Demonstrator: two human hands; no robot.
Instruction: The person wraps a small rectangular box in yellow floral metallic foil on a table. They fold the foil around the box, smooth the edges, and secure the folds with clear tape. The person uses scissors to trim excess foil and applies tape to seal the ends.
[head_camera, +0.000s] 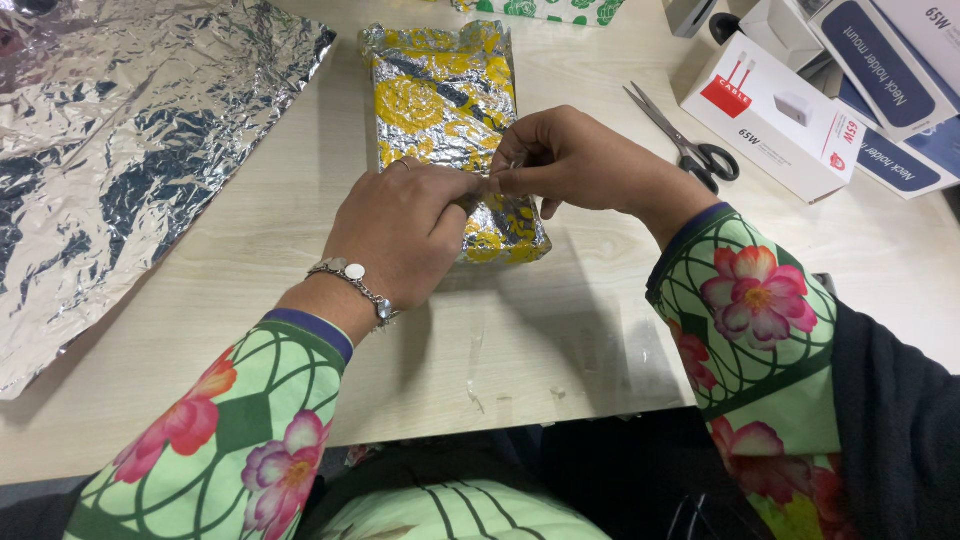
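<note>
1. Two hands meet on a wrapped box (450, 120) in silver-and-yellow flowered foil lying mid-table (560, 330): the left hand (400, 235) presses its near end, fingers closed on the wrap, and the right hand (570, 160) pinches a small fold there.
2. Loose silver foil sheet (120, 150) lies far left; scissors (690, 145) lie just right.
3. White cartons (780, 115) with red and navy panels crowd the far right corner.

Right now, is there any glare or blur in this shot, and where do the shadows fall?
Head view: sharp throughout; bright glare on the crumpled foil sheet and the foil-wrapped package; soft shadows fall on the table below both hands, left hand, right hand.
</note>
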